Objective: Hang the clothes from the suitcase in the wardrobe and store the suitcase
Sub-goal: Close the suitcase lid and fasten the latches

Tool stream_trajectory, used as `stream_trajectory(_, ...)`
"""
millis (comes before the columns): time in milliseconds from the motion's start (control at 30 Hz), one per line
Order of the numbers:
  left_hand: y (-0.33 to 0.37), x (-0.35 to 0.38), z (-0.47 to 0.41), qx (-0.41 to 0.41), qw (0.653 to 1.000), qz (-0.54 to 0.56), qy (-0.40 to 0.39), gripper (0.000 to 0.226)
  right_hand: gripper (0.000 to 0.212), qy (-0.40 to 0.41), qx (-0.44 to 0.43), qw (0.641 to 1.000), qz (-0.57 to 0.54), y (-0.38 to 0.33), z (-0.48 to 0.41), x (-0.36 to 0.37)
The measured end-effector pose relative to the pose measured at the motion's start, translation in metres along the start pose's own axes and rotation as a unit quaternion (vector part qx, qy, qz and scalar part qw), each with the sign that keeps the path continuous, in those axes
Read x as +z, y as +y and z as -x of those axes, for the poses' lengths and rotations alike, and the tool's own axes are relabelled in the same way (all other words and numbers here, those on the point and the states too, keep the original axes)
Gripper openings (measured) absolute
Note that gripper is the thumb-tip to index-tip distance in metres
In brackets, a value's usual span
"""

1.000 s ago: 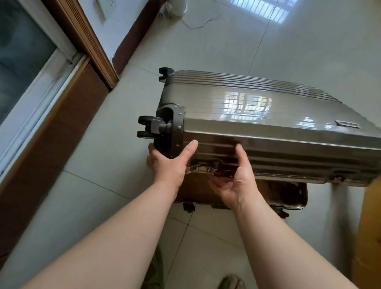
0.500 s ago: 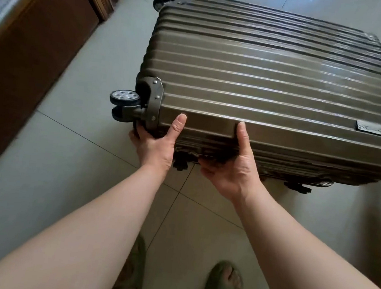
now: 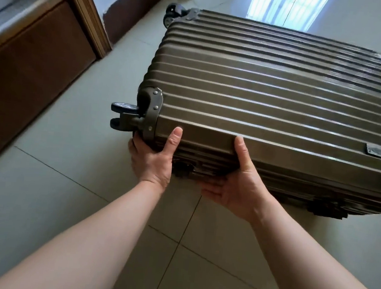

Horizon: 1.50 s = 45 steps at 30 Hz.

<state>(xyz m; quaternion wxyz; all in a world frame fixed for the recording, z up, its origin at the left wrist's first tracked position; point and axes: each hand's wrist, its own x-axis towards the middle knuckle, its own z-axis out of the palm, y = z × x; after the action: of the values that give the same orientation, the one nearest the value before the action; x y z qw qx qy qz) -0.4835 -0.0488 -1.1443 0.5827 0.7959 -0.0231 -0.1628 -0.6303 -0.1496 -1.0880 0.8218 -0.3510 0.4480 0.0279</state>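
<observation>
Brown wooden panel (image 3: 34, 76) on the far left, then tile floor (image 3: 38, 199). The left hand (image 3: 152, 159) has its grip clamped on the suitcase (image 3: 271, 101) corner right by the wheel (image 3: 123, 116), thumb on top and fingers underneath. The right hand (image 3: 234, 186) grips the same near edge just beside it, thumb up top, palm under. The suitcase is closed, ribbed side up, low over the floor.

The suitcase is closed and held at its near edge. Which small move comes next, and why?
Probably set the near edge down on the floor and let go. The suitcase lies almost flat, closed, and the left hand and right hand grip its edge, thumbs on top.
</observation>
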Motion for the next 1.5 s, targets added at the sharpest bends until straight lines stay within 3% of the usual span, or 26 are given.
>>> stream_trajectory(100, -0.007, 0.009, -0.01, 0.021, 1.0, -0.021, -0.003, 0.113, 0.099, -0.004, -0.017, 1.0, -0.018, 0.0, -0.016, -0.001)
stream_trajectory(300, 0.004, 0.031, -0.04, 0.04, 0.999, -0.014, 0.004, 0.127, 0.098, -0.017, -0.034, 0.999, 0.003, -0.021, -0.043, 0.004)
stream_trajectory(500, 0.032, 0.043, -0.049, -0.024, 1.0, 0.0, 0.01, 0.122, 0.103, 0.016, -0.04, 0.996, 0.08, -0.026, -0.048, 0.0)
stream_trajectory(567, 0.039, 0.05, -0.036, -0.016, 0.999, -0.026, 0.04, 0.11, 0.107, 0.045, -0.042, 0.992, 0.109, -0.024, -0.042, -0.008)
stream_trajectory(633, 0.044, 0.057, -0.019, 0.029, 0.993, -0.084, 0.084, 0.098, 0.102, 0.096, -0.06, 0.985, 0.132, -0.023, -0.033, -0.016)
stream_trajectory(700, 0.048, 0.064, 0.002, 0.155, 0.971, -0.155, 0.099, 0.094, 0.091, 0.15, -0.103, 0.968, 0.172, -0.022, -0.024, -0.025)
stream_trajectory(767, 0.051, 0.074, 0.022, 0.323, 0.918, -0.229, 0.025, 0.098, 0.076, 0.208, -0.176, 0.939, 0.21, -0.021, -0.017, -0.034)
stream_trajectory(833, 0.056, 0.085, 0.035, 0.441, 0.838, -0.315, -0.064, 0.1, 0.057, 0.258, -0.284, 0.88, 0.281, -0.019, -0.006, -0.041)
stream_trajectory(867, 0.059, 0.089, 0.039, 0.468, 0.807, -0.348, -0.088, 0.096, 0.048, 0.294, -0.338, 0.815, 0.367, -0.02, 0.0, -0.044)
stream_trajectory(967, 0.069, 0.097, 0.044, 0.471, 0.757, -0.434, -0.128, 0.096, 0.019, 0.387, -0.506, 0.5, 0.587, -0.031, 0.029, -0.067)
stream_trajectory(1000, 0.071, 0.096, 0.042, 0.472, 0.737, -0.466, -0.13, 0.1, 0.034, 0.396, -0.521, 0.433, 0.62, -0.036, 0.035, -0.076)
stream_trajectory(1033, 0.074, 0.096, 0.042, 0.476, 0.715, -0.496, -0.13, 0.104, 0.059, 0.402, -0.5, 0.404, 0.652, -0.039, 0.04, -0.09)
stream_trajectory(1100, 0.079, 0.095, 0.038, 0.483, 0.68, -0.537, -0.127, 0.108, 0.099, 0.412, -0.386, 0.419, 0.711, -0.044, 0.047, -0.115)
stream_trajectory(1200, 0.083, 0.101, 0.034, 0.473, 0.676, -0.548, -0.136, 0.11, 0.11, 0.398, -0.248, 0.463, 0.752, -0.049, 0.051, -0.151)
stream_trajectory(1333, 0.08, 0.107, 0.032, 0.482, 0.668, -0.552, -0.131, 0.108, 0.104, 0.362, -0.278, 0.495, 0.739, -0.053, 0.052, -0.18)
stream_trajectory(1500, 0.078, 0.116, 0.038, 0.47, 0.659, -0.575, -0.12, 0.106, 0.104, 0.366, -0.298, 0.485, 0.736, -0.062, 0.049, -0.188)
